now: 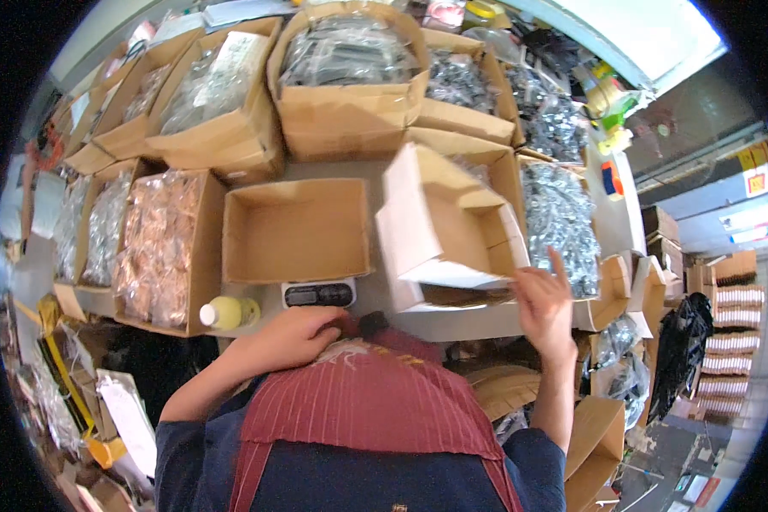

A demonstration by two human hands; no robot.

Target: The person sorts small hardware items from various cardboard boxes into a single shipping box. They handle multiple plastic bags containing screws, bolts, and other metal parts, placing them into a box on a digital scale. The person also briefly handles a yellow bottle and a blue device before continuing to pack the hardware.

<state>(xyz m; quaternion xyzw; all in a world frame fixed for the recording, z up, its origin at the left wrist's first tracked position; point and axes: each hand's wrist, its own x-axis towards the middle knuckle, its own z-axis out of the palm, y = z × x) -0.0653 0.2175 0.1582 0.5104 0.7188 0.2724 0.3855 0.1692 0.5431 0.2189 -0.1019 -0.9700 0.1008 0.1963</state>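
Note:
My right hand [544,311] pinches the near right corner of a white cardboard box [414,230], one finger raised. This box is brown inside and stands open and tilted on the table. Close against my red striped apron [367,397], my left hand [311,331] is curled closed; what its fingers hold, if anything, is hidden. Just beyond it lies a black device in a white tray [320,293]. A bottle of pale yellow liquid with a white cap [229,313] is to its left. An open brown carton [299,230] with a bare bottom sits behind the device.
Cartons of bagged parts line the table, including one with copper-coloured pieces [156,247], one with silvery pieces [561,226] and a large one at the back [346,119]. Small open boxes [610,294] stand at the right edge. Stacked cartons [732,341] rise farther right.

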